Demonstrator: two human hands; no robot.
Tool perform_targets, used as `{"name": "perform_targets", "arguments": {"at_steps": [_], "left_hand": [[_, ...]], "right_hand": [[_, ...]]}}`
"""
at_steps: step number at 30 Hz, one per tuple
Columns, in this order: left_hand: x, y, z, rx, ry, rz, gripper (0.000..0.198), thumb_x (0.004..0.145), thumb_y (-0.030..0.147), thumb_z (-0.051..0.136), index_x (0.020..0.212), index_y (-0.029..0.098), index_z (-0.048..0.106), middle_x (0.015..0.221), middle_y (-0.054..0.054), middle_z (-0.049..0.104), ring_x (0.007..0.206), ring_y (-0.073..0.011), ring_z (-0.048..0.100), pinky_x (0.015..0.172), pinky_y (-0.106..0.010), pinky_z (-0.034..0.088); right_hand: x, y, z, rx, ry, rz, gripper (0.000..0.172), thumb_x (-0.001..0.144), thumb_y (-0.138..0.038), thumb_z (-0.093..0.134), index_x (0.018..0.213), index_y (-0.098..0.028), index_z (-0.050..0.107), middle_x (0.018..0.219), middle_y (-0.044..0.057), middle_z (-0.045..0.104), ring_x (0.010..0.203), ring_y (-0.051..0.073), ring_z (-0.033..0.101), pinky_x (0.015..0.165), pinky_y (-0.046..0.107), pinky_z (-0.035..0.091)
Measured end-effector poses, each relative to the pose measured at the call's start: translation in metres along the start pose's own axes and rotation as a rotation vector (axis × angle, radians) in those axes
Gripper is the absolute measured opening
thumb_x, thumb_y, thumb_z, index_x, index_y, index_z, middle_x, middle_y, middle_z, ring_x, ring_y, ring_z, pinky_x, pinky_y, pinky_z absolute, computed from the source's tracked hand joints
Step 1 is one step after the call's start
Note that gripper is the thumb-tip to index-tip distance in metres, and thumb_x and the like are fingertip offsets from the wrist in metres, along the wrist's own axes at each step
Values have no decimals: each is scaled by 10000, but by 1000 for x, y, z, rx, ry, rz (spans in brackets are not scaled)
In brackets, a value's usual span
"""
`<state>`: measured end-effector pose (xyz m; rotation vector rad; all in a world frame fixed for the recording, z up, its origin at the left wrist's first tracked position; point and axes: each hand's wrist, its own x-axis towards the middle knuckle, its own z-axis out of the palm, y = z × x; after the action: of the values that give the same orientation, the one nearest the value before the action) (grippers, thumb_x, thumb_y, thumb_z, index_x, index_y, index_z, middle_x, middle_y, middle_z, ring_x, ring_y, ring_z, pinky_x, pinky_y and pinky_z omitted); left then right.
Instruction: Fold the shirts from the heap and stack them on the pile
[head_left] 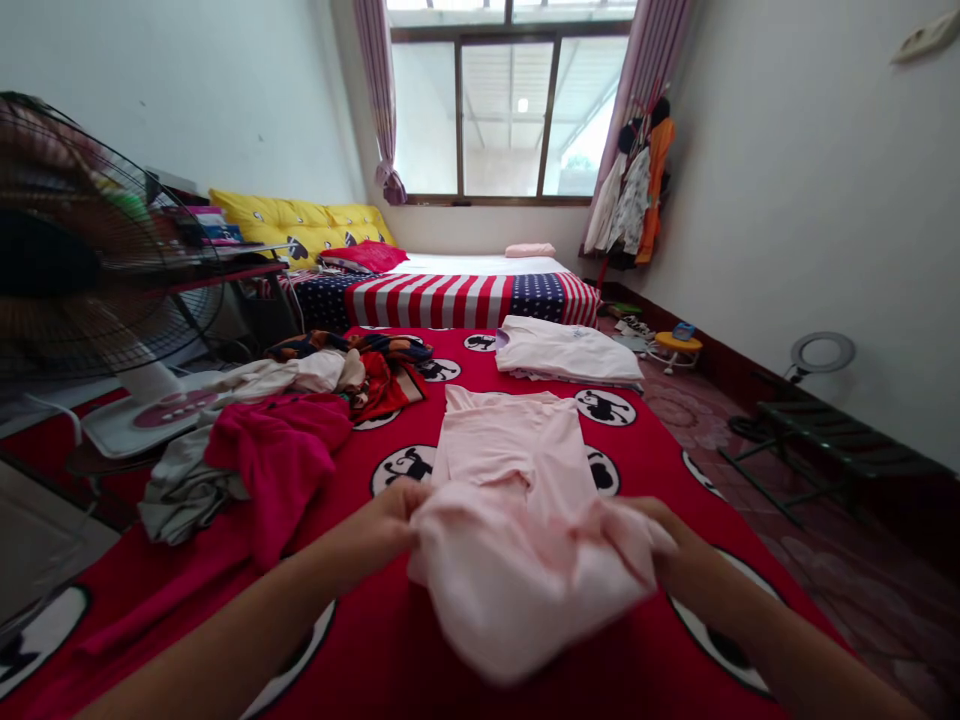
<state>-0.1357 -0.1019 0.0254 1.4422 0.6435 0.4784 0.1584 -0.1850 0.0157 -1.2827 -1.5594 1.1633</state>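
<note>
A pale pink garment (517, 440) lies partly flat on the red bedspread (390, 620), its near end lifted and bunched between my hands. Whether it is a top or trousers I cannot tell. My left hand (405, 515) has its fingers closed on the left edge of the raised cloth. At the other side, my right hand (656, 525) grips the right edge, its fingers partly hidden by the fabric. The lifted part sags toward me and is blurred by motion. Beyond it, a stack of folded white clothes (566, 350) rests on the bedspread.
To the left lies a heap of loose clothes, with a bright pink garment (277, 450) in front. A fan (82, 250) stands beside it. Behind is a second bed with a striped cover (435, 300). A dark green folding stool (832, 440) stands on the floor at right.
</note>
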Motion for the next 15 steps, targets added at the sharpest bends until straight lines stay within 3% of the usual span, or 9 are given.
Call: {"name": "perform_targets", "arguments": {"at_steps": [1, 3, 5, 7, 9, 11, 13, 15], "left_hand": [[20, -5, -8, -128, 151, 0, 365, 700, 452, 751, 803, 105, 702, 695, -47, 686, 651, -158, 630, 597, -206, 473], [54, -17, -20, -376, 252, -94, 476, 714, 486, 728, 983, 97, 678, 823, -98, 715, 751, -212, 671, 689, -277, 521], [75, -31, -26, -582, 221, -195, 575, 751, 532, 671, 1114, 89, 627, 933, -139, 717, 852, -260, 686, 787, -347, 532], [82, -42, -27, -680, 180, -196, 612, 769, 508, 662, 1208, 92, 569, 1031, -162, 701, 942, -287, 677, 863, -389, 517], [80, -48, -23, -665, 190, -105, 646, 724, 388, 741, 1263, 112, 517, 1097, -170, 682, 990, -300, 665, 890, -404, 507], [76, -50, -17, -610, 231, -16, 710, 652, 261, 801, 1277, 135, 491, 1125, -169, 673, 993, -305, 664, 873, -406, 515], [74, -50, -13, -567, 274, 10, 728, 614, 210, 815, 1262, 146, 490, 1139, -166, 667, 987, -301, 664, 849, -394, 524], [76, -50, -10, -525, 327, -1, 708, 605, 209, 811, 1239, 147, 502, 1138, -156, 666, 981, -290, 663, 836, -377, 525]], "right_hand": [[19, 3, -3, 106, 109, 42, 309, 776, -428, 626, 915, -165, 709, 925, 75, 730, 848, 242, 669, 732, 317, 528], [52, 17, -4, 315, 235, 147, 389, 746, -438, 653, 1023, -165, 657, 997, 99, 720, 870, 258, 677, 746, 357, 536], [73, 37, -2, 377, 317, 228, 449, 693, -398, 702, 1067, -166, 615, 1036, 119, 709, 884, 273, 681, 749, 375, 540], [80, 56, -1, 316, 385, 220, 490, 663, -366, 720, 1095, -176, 588, 1113, 128, 683, 947, 282, 669, 757, 371, 540], [80, 69, -3, 189, 418, 170, 502, 676, -388, 701, 1117, -184, 578, 1156, 126, 662, 986, 282, 655, 755, 362, 536], [77, 72, -11, -15, 457, 172, 500, 701, -429, 660, 1123, -173, 583, 1072, 122, 682, 919, 278, 664, 734, 365, 529], [79, 62, -22, -332, 571, 186, 515, 726, -443, 620, 1158, -168, 571, 986, 108, 682, 828, 272, 660, 710, 385, 513], [87, 45, -29, -673, 721, 117, 494, 757, -413, 587, 1193, -184, 549, 1032, 105, 648, 844, 271, 634, 723, 404, 493]]}}
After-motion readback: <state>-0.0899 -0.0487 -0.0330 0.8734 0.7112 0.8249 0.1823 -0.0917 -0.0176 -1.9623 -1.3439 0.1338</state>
